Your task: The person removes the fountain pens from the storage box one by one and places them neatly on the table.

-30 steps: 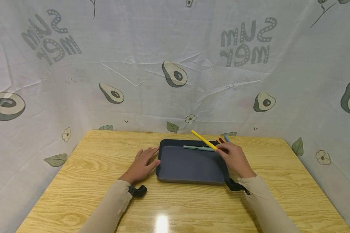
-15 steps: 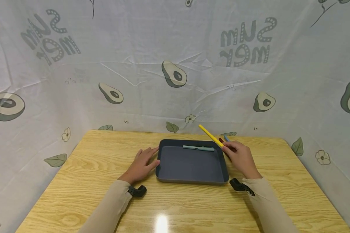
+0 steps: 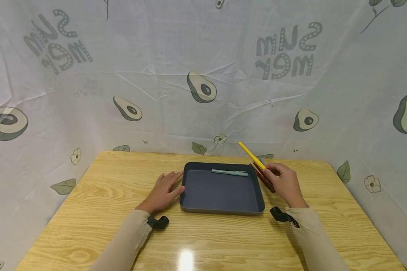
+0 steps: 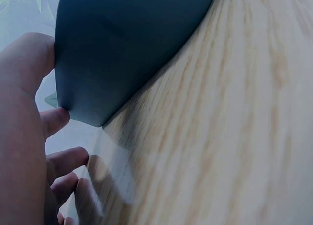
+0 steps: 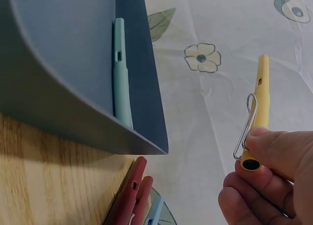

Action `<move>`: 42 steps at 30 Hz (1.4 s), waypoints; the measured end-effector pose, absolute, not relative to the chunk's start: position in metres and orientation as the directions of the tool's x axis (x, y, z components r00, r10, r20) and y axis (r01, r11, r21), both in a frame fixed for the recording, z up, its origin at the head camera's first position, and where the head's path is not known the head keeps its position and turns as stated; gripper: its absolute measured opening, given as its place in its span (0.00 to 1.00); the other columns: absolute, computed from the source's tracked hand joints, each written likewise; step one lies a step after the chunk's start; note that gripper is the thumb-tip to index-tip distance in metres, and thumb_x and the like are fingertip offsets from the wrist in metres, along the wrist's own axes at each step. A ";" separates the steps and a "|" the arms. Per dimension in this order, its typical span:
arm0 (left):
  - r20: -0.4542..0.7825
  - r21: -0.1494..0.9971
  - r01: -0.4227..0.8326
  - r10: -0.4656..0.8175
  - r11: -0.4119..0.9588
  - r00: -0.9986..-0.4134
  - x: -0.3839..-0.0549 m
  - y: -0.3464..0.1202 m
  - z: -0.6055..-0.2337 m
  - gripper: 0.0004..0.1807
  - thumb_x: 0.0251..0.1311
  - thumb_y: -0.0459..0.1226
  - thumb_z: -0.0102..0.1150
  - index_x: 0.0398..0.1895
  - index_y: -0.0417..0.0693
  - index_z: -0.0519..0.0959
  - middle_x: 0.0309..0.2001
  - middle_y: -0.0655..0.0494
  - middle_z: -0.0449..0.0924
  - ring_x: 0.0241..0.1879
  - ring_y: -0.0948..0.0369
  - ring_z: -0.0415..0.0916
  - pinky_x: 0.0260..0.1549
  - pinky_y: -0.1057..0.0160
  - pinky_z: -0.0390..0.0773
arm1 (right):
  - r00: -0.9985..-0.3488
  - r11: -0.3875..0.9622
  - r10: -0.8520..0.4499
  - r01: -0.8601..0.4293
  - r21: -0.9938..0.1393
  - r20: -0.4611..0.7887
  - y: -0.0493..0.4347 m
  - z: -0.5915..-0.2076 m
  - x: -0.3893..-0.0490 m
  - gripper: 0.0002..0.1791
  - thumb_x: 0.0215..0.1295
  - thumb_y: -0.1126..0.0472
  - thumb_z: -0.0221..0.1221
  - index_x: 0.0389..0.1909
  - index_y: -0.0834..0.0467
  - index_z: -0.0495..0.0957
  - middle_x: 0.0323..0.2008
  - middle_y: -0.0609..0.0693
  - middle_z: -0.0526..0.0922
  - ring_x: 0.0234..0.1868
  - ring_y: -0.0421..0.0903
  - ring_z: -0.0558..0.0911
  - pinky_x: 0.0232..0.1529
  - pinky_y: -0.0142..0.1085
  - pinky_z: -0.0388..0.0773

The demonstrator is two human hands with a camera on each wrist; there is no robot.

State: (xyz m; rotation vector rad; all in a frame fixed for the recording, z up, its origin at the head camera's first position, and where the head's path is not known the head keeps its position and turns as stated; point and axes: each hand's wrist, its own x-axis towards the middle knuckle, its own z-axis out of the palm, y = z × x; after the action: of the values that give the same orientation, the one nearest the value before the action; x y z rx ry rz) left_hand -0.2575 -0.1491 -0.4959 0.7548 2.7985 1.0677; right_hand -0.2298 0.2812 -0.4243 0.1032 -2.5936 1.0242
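A yellow pen (image 3: 251, 154) with a wire clip is pinched by its capped end between the thumb and fingers of my right hand (image 3: 285, 183), raised beyond the right side of a dark grey tray (image 3: 224, 195). Inside that tray, along its back wall, lies a pale teal pen (image 3: 229, 172). My left hand (image 3: 163, 192) has its fingers spread, with thumb and fingertips touching the tray's left side. Red pens (image 5: 128, 191) and a blue pen (image 5: 155, 210) lie on the table just outside the tray's right wall, partly hidden by my right hand in the head view.
The tray stands on a wood-grain table (image 3: 203, 233). A pale curtain (image 3: 169, 75) printed with avocados and lettering hangs behind the table and at its sides. Each wrist carries a black camera mount, such as the left wrist mount (image 3: 158, 223).
My right hand has moved to the right with the yellow pen, from over the tray's right back corner to outside its right wall. The left hand stays at the tray's left side.
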 end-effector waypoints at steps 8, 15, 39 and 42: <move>0.134 0.639 0.429 0.456 0.639 -0.880 -0.257 -0.151 -0.497 0.37 0.77 0.56 0.52 0.83 0.55 0.58 0.79 0.48 0.60 0.80 0.43 0.50 0.79 0.39 0.34 | -0.932 0.743 0.073 -0.187 -0.642 0.356 0.283 -0.422 -0.231 0.11 0.73 0.60 0.65 0.51 0.60 0.86 0.40 0.55 0.87 0.41 0.51 0.84 0.37 0.33 0.80; 0.135 0.639 0.427 0.454 0.639 -0.881 -0.257 -0.151 -0.499 0.37 0.77 0.56 0.51 0.83 0.54 0.58 0.79 0.48 0.60 0.80 0.44 0.49 0.79 0.39 0.34 | -0.928 0.746 0.088 -0.179 -0.642 0.362 0.285 -0.420 -0.231 0.11 0.72 0.61 0.65 0.50 0.61 0.86 0.41 0.56 0.87 0.42 0.53 0.85 0.37 0.38 0.81; 0.123 0.647 0.421 0.457 0.636 -0.881 -0.255 -0.148 -0.493 0.37 0.77 0.55 0.52 0.83 0.54 0.58 0.79 0.47 0.60 0.80 0.44 0.50 0.79 0.40 0.33 | -0.930 0.735 0.104 -0.168 -0.657 0.354 0.297 -0.420 -0.232 0.11 0.72 0.64 0.65 0.51 0.64 0.84 0.42 0.59 0.86 0.46 0.59 0.85 0.47 0.57 0.84; 0.125 0.641 0.424 0.458 0.640 -0.880 -0.256 -0.149 -0.495 0.37 0.77 0.56 0.51 0.83 0.54 0.58 0.79 0.47 0.60 0.81 0.44 0.49 0.79 0.40 0.33 | -0.929 0.735 0.110 -0.164 -0.658 0.355 0.300 -0.421 -0.233 0.11 0.72 0.64 0.65 0.51 0.64 0.84 0.42 0.60 0.85 0.46 0.59 0.85 0.47 0.57 0.84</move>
State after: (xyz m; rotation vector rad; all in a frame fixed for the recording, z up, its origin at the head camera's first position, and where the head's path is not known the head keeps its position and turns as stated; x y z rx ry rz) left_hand -0.2558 -0.1488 -0.4953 0.7543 2.7999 1.0748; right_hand -0.2327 0.2997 -0.4213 0.0423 -2.5659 1.0226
